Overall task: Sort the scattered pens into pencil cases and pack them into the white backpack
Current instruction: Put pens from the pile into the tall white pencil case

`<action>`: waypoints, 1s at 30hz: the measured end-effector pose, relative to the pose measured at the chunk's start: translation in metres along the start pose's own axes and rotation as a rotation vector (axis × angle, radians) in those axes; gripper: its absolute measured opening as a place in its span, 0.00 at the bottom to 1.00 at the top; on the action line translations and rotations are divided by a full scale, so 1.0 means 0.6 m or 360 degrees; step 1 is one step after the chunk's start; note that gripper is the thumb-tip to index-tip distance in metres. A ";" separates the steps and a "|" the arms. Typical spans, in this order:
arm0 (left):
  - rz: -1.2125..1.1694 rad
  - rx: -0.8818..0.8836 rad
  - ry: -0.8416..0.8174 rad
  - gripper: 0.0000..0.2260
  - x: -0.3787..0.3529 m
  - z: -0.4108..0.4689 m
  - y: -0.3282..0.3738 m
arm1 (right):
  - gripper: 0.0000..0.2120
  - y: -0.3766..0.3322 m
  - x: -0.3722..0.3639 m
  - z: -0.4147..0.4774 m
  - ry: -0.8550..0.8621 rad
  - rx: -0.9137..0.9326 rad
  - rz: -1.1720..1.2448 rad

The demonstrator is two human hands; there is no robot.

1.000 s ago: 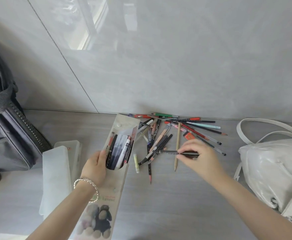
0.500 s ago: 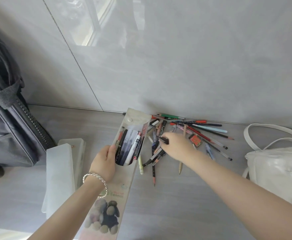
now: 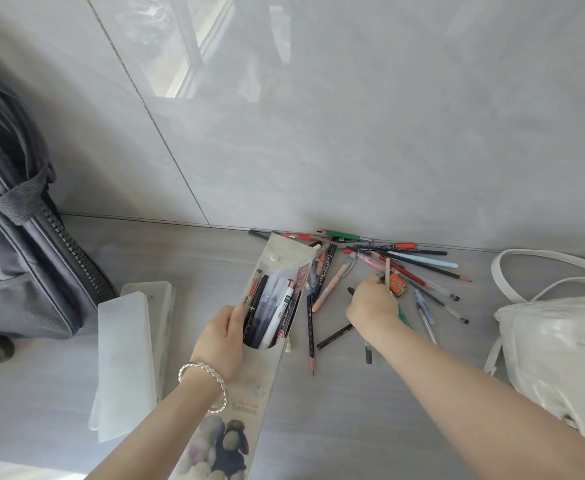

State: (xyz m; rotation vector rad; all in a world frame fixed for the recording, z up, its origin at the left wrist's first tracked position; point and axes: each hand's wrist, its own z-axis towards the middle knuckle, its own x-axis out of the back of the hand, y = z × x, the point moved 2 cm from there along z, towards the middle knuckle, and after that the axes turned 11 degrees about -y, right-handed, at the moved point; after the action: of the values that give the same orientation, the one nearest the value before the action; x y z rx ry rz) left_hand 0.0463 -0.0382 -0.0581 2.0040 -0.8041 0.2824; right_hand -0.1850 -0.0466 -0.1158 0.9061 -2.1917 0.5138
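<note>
**Q:** Where do the task's objects lie?

**A:** The scattered pens (image 3: 419, 268) form a loose fan on the grey floor (image 3: 336, 427), at the foot of the tiled wall (image 3: 353, 133), right of centre. A clear pencil case (image 3: 285, 263) runs from the near edge toward the wall, with its snap flap at the far end. Several pens and markers (image 3: 272, 306) already stand inside it. The white backpack (image 3: 554, 341) sits at the right edge, well apart from the pouch, with its straps looping toward the wall.

**Q:** What are the hands doing?

**A:** The left hand (image 3: 220, 341), with a silver bracelet (image 3: 202, 375) on its wrist, grips the clear pencil case at its open mouth, thumb on the rim. The right hand (image 3: 370, 303) rests on the pile with its fingers curled round a black pen (image 3: 351, 290), whose end juts out on the hand's left side. A wooden pencil (image 3: 388, 273) rises just past its fingertips; whether the hand also holds this cannot be told.

**Q:** What else appears?

**A:** A small orange box (image 3: 397, 285) lies just right of the right hand. A dark pencil (image 3: 310, 334) points toward the near side, between the pouch and the right forearm. Two frosted pencil cases (image 3: 124, 358) lie side by side left of the pouch. A grey zippered bag (image 3: 14, 254) fills the left edge.
</note>
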 end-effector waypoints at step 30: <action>0.0000 -0.0268 -0.0119 0.16 -0.065 -0.042 0.076 | 0.25 -0.024 0.051 -0.197 0.0144 0.1498 0.1731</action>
State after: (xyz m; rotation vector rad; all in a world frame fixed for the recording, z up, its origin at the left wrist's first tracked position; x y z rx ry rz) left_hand -0.0098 -0.0169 -0.0325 1.8651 -0.8466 0.1356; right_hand -0.1366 -0.0019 -0.0121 -0.0487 -2.1640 2.1412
